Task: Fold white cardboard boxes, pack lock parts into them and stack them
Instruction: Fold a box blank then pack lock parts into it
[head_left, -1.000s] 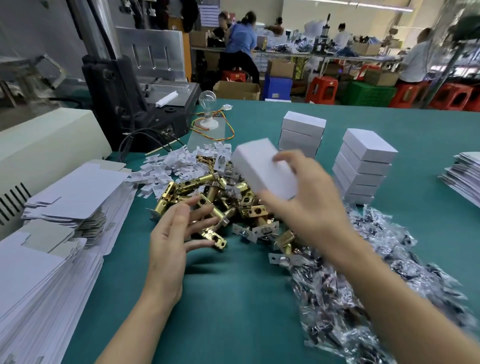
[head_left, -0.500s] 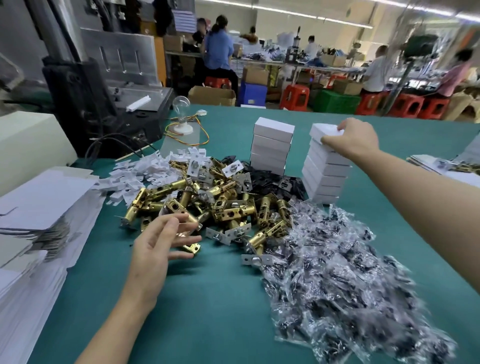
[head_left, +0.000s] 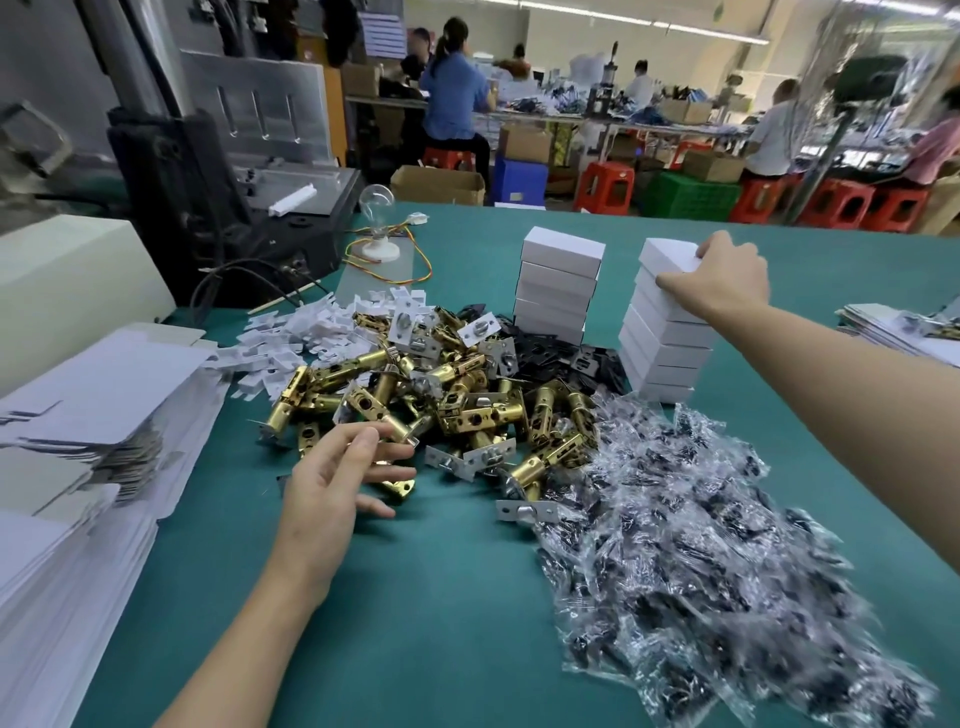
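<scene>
- Plainly, my right hand (head_left: 719, 283) pressed on the top box (head_left: 667, 257) of the right stack (head_left: 665, 332), grip closed over its edge; a skewed box could tip that stack.
- My left hand (head_left: 332, 480) hovered, grip loose and empty, at the latches (head_left: 457, 400); one could roll off the pile.
- The green desk (head_left: 415, 623) was crowded; behind it, a busy workshop.

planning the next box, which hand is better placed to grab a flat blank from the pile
Left. The left hand hovers by the brass latches, beside the flat box blanks; the right hand is across the table on the right box stack.
</scene>
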